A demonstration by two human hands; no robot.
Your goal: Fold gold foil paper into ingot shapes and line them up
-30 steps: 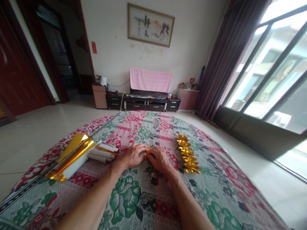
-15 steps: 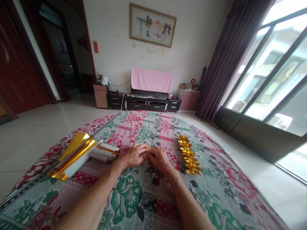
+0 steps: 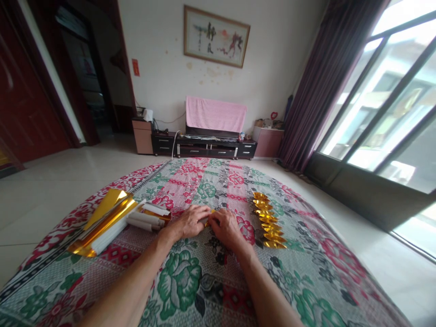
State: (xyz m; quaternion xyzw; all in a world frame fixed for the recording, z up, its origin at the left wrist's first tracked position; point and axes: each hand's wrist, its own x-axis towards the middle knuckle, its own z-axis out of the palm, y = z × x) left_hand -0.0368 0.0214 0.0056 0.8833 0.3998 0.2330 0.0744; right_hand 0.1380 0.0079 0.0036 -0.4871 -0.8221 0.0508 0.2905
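My left hand (image 3: 192,220) and my right hand (image 3: 225,227) meet at the middle of the flowered cloth (image 3: 179,279). Both are closed, fingers curled, on a small piece of gold foil paper (image 3: 213,211); most of it is hidden by the fingers. To the right of my right hand stands a row of several folded gold paper ingots (image 3: 269,220). Left of my left hand lie rolled white-backed sheets (image 3: 146,219), and beyond them a larger stack of gold foil paper (image 3: 114,215) with curled edges.
Past the cloth's far edge, a low black TV cabinet (image 3: 207,150) stands against the wall, with a pink towel (image 3: 216,112) over the screen. Tiled floor (image 3: 44,190) surrounds the covered surface. A purple curtain (image 3: 306,91) and large windows are at the right.
Almost nothing differs. My right hand and wrist have shifted very slightly around the foil piece; the ingots and paper stacks lie as before.
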